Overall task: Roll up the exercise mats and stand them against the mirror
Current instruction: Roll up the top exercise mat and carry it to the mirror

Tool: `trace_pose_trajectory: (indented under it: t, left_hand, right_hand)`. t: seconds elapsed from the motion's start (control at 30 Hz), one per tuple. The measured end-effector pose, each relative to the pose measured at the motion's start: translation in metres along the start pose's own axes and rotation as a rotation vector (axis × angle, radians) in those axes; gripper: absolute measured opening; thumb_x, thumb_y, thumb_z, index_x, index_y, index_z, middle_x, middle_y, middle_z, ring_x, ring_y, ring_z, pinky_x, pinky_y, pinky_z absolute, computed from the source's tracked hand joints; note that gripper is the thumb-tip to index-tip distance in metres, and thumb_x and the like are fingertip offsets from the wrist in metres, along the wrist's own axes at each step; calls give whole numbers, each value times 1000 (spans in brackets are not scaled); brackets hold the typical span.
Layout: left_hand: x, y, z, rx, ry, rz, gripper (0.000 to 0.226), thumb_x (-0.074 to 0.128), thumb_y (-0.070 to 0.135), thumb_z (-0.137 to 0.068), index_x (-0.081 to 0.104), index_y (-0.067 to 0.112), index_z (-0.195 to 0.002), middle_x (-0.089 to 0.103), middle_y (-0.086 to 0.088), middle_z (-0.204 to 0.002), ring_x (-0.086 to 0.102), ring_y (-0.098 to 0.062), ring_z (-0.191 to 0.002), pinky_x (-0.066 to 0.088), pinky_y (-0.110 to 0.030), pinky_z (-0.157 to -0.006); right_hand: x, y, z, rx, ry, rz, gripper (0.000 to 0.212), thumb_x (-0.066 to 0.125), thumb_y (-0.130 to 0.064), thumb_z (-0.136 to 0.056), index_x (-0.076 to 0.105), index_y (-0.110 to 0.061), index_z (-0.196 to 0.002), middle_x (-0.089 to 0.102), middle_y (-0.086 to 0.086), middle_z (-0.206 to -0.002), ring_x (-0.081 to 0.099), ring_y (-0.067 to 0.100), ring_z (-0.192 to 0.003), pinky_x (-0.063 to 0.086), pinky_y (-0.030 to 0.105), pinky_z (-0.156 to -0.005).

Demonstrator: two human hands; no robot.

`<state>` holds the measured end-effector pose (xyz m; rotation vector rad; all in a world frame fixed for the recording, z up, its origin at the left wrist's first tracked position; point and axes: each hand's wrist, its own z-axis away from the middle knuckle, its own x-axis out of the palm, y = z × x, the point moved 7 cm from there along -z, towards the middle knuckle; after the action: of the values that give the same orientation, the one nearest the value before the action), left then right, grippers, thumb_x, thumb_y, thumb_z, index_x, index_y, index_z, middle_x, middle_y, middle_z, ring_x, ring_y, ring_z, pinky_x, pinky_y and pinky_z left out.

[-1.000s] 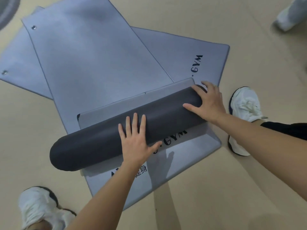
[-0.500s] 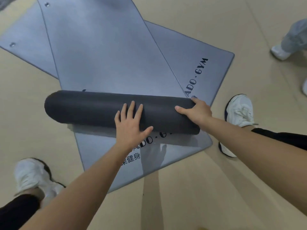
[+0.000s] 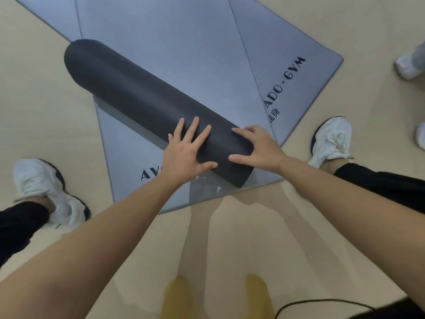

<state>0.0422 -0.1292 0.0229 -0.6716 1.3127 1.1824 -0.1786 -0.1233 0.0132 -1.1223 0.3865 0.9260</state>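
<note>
A dark charcoal rolled mat [image 3: 138, 97], smooth and tight, lies slantwise atop the flat grey mats [image 3: 184, 42] on the tan floor [image 3: 46, 111], the left hand [image 3: 184, 153] and right hand [image 3: 259, 148] both spread flat, pressing its near end.

The rolled mat [image 3: 138, 100] lies on overlapping flat mats [image 3: 184, 42], shoes [image 3: 46, 187] either side.
</note>
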Motion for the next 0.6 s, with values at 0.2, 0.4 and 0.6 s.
trace_pose_trajectory:
  t: [0.2, 0.4, 0.6]
  left_hand:
    - [-25, 16, -48, -9, 77, 18, 103, 60, 87, -75, 35, 32, -158, 29, 2, -168, 17, -29, -157, 53, -60, -100]
    - [16, 15, -14, -302, 322, 519, 113, 81, 57, -77, 17, 19, -162, 20, -12, -159, 30, -31, -145, 45, -49, -114]
    - [77, 59, -4, -343, -16, 1010, 144, 91, 55, -66, -17, 41, -161, -13, 0, -172, -2, -20, -161, 22, -45, -129]
  right_hand:
    - [-11, 34, -23, 89, -12, -228, 91, 80, -66, -74, 42, -44, -153, 51, -7, -141, 50, 12, -129, 39, 30, -110]
    - [-27, 69, -49, 231, -88, -451, 83, 84, -60, -75, 54, -32, -148, 62, -11, -137, 60, 9, -125, 44, 31, -114]
    - [-31, 81, -56, 286, -105, -603, 42, 77, -54, -85, 70, -37, -123, 70, -14, -125, 67, 4, -115, 45, 32, -115]
